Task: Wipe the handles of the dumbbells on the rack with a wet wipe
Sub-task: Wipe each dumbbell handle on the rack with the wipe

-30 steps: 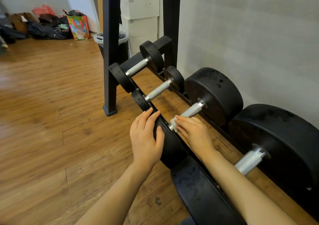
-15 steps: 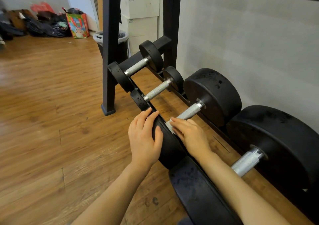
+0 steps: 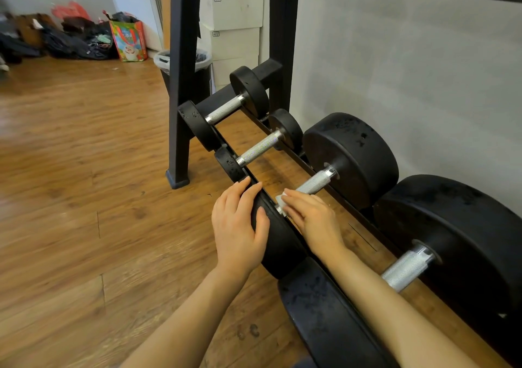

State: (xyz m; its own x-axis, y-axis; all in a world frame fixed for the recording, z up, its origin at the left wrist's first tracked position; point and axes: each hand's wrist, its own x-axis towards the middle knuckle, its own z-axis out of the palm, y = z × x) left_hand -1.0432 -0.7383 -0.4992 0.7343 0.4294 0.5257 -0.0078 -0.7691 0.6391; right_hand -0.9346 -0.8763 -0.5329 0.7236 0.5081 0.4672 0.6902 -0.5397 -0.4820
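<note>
The right hand point(image 3: 313, 218) grips the white wet wipe point(image 3: 282, 199) around the near end of the third dumbbell's handle point(image 3: 315, 182), low on the rack point(image 3: 180, 85). The left hand point(image 3: 237, 226) lies open on its front plate point(image 3: 278, 240). A lined bin point(image 3: 166, 59) stands behind the post; its contents are hidden. Bags point(image 3: 127, 39) sit on the wooden floor point(image 3: 70, 184).

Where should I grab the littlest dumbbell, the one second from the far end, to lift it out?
Probably grab the smallest dumbbell by its silver handle, coming down from above. The rough bar lies bare between the two black ends with open space over it, and the round ends look too fat and smooth to hold. Both hands are busy at the next dumbbell, so nothing blocks the way.
</note>
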